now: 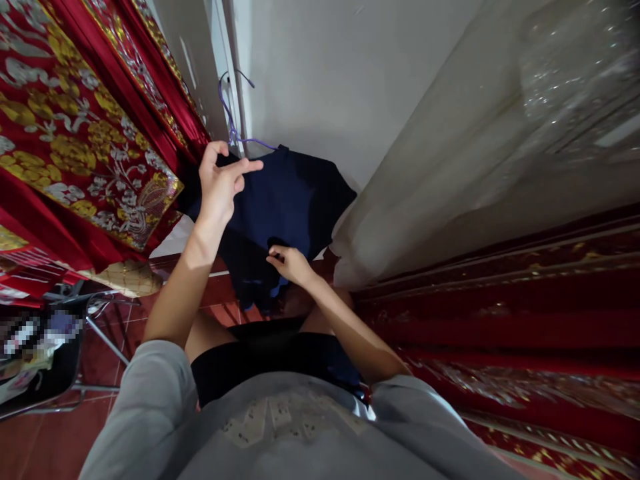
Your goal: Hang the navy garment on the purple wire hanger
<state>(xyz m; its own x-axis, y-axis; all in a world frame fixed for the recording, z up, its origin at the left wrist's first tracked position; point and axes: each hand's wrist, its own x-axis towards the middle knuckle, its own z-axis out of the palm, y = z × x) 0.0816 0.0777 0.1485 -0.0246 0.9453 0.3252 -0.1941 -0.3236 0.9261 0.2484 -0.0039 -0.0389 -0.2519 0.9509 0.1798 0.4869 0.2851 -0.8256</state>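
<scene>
Right grip (pixel 294 265), garment (pixel 285 197) (contact unclear)

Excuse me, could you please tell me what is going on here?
A person in a grey T-shirt is facing a dark blue garment on a purple hanger, in front of a pale wall. The left hand is raised near the garment's top, partly open; the right hand is lower, in a loose pinch shape. Whether either touches the cloth is not clear.
</scene>
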